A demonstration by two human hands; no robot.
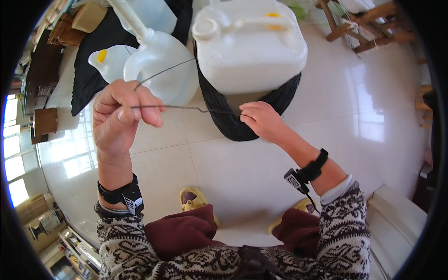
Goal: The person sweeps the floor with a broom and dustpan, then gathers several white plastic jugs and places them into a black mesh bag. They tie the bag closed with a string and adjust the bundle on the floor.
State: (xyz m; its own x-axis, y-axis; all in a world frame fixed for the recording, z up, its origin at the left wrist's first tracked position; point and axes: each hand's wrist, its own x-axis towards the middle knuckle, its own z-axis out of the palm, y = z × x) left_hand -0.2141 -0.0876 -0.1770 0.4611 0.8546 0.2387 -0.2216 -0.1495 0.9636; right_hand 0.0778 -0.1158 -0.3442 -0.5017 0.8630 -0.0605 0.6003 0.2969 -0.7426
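A thin dark strand [175,106] stretches from the thumb and fingers of my left hand [120,112] towards my right hand [260,119]. Another length of it rises from my left hand to the side of a white plastic jerrycan [248,52]. A thick loop of black yarn or fibre [224,122] hangs around the front of that jerrycan. My right hand is at the loop's front edge with its fingers bent together; its fingertips are partly hidden, and its hold on the strand is not certain.
Left of the jerrycan stand a round white plastic container [168,59] and a smaller one with a yellow cap [112,61], beside more black fibre [87,80]. A wooden stool or frame [367,28] is at the upper right. A pale chair [395,217] stands at the lower right.
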